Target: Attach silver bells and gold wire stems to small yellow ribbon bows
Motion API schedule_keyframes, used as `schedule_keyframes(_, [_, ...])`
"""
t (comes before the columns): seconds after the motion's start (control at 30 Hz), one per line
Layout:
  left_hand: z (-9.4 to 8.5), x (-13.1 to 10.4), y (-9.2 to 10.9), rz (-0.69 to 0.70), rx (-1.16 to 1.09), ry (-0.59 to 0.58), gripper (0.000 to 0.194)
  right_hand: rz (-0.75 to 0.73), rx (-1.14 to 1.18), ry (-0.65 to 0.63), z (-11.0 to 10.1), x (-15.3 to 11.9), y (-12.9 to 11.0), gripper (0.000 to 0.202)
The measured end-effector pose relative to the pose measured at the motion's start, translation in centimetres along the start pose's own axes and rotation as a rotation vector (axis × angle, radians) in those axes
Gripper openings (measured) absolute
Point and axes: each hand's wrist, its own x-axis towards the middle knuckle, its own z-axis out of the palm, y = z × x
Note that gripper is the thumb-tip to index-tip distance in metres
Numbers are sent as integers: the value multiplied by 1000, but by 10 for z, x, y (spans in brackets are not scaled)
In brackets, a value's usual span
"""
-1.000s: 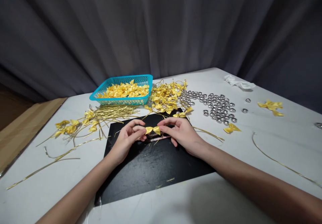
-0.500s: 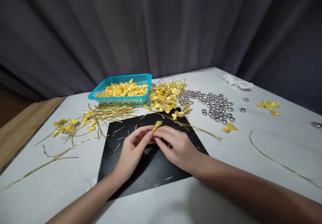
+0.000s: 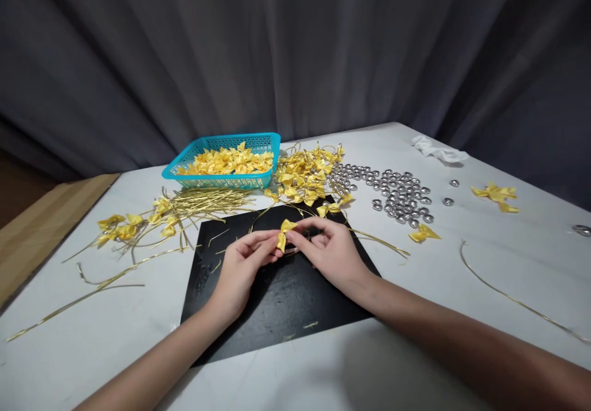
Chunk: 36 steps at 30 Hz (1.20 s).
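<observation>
A small yellow ribbon bow is pinched between my two hands above a black mat. My left hand grips its lower left side with thumb and fingertips. My right hand is closed on its right side, thumb and index finger meeting at the bow's middle. Part of a thin loop shows just under the fingers; what it joins is hidden. Short gold wire clippings lie scattered on the mat. Behind the hands, another yellow bow rests at the mat's far edge.
A blue plastic basket of yellow bows stands at the back. Beside it lie a heap of wired bows and many silver beads. Gold wires are bundled at left. A crumpled white tissue sits at the far right.
The bow has turned between my fingers, so more of its two loops shows. My right hand has shifted slightly, its fingers more raised and spread behind the bow.
</observation>
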Motion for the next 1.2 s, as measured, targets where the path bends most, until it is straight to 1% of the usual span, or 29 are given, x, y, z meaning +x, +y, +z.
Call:
schedule_keyframes(0.07, [0,-1,1,25,17,9,14,76,42,-67,0,1,2,19])
schedule_keyframes(0.17, [1,-2,3,57,43,21,13,123,83,-116,0,2,3,19])
schedule_keyframes(0.3, [1,-3,3,93,101,8,15,115,105,-176,1,2,4,19])
schedule_keyframes(0.4, [0,-1,2,74,107,3,14,118,124,-199,1,1,4,20])
schedule_keyframes(0.5, [-1,0,1,48,76,-19,14,139,138,-193,-1,2,3,19])
schedule_keyframes(0.57, [-2,1,1,37,42,-28,14,148,131,-216,-1,3,2,17])
schedule_keyframes(0.67, [-2,0,1,33,-5,-12,13,159,106,-257,0,3,3,15])
schedule_keyframes(0.77, [-2,0,2,39,-21,6,12,159,79,-267,2,2,5,14])
schedule_keyframes(0.97, [-3,2,-1,42,-49,39,13,64,37,-205,4,1,11,17])
schedule_keyframes(1.1, [-4,3,-2,44,-56,50,17,-114,-19,-177,2,1,14,21])
schedule_keyframes(1.17, [-3,4,-2,46,-46,65,19,-200,-36,-143,2,0,14,20])
schedule_keyframes(1.2, [-2,4,-1,48,-40,72,19,-219,-31,-118,2,-1,14,20])
